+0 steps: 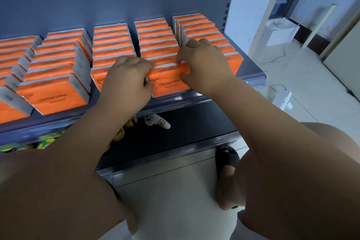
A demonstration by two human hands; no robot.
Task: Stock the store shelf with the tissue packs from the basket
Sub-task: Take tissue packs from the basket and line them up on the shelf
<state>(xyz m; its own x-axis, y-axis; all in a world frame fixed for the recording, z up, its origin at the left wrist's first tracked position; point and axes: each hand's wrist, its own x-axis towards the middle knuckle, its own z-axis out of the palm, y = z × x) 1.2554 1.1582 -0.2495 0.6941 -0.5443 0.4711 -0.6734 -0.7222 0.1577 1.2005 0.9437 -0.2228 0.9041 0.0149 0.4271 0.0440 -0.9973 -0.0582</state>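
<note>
An orange tissue pack (167, 80) printed COTTON TISSUE stands at the front of a row on the grey-blue shelf (171, 101). My left hand (126, 78) grips its left end with curled fingers. My right hand (202, 60) pinches its right end at the top edge. Several rows of the same orange packs (113, 45) fill the shelf from left to right, standing upright one behind another. The basket is not in view.
The shelf's right upright (228, 6) stands beside the last row. On the dark lower shelf (185, 132) lie a white toy-like item (157, 122) and yellow-green cans (46, 142). A white power strip (283, 98) and cables lie on the tiled floor at right. My sandalled foot (227, 161) is below.
</note>
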